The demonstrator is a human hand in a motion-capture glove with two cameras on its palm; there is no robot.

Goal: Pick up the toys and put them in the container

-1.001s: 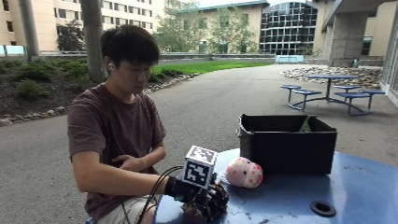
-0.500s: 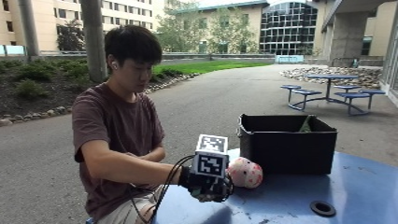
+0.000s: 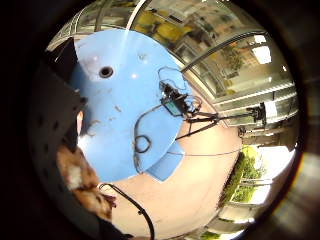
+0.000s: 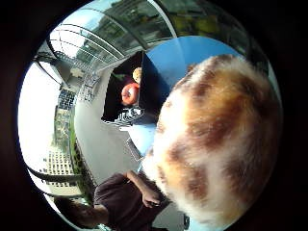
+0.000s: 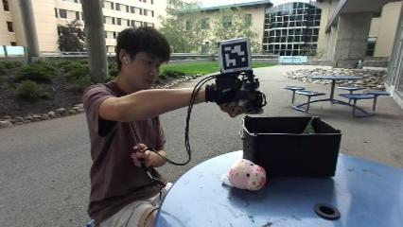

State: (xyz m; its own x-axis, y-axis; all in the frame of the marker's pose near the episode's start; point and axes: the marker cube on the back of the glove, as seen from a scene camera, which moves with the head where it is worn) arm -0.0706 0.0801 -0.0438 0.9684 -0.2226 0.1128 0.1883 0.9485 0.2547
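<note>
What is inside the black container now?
In the thumb side palm view, the black container holds an orange-red round toy and a yellowish one. From the outside view its wall hides the inside, except something green at the rim.

Round blue table (image 5: pixel 353 189), picnic tables (image 5: pixel 340 90)

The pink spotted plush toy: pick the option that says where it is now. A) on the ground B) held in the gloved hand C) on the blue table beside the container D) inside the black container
C: the pink spotted plush toy lies on the blue table, against the front of the black container, while the gloved right hand holds a brown-and-white furry toy above the container's rim.
</note>
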